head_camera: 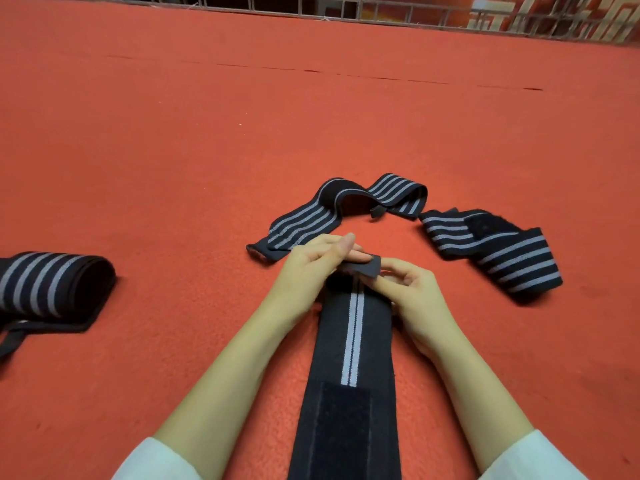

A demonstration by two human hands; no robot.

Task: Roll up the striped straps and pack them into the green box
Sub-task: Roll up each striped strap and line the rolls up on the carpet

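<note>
- The strap being rolled [351, 358] lies flat on the red carpet [173, 150]. Its long way runs from the body straight out to the fingers.
- The left hand [311, 268] and right hand [412, 289] both pinch its far end, one on each side, equally near.
- Three more straps: one rolled strap [52, 282] at left, two loose straps [332, 209] [491, 251] beyond the hands.
- I see no green box.

Four black straps with grey stripes lie on the red carpet. The near strap [349, 368] lies flat and lengthwise, its far end folded over; a rolled strap [52, 289] sits far left. Two loose straps [332, 209] [498, 251] lie crumpled beyond.
</note>
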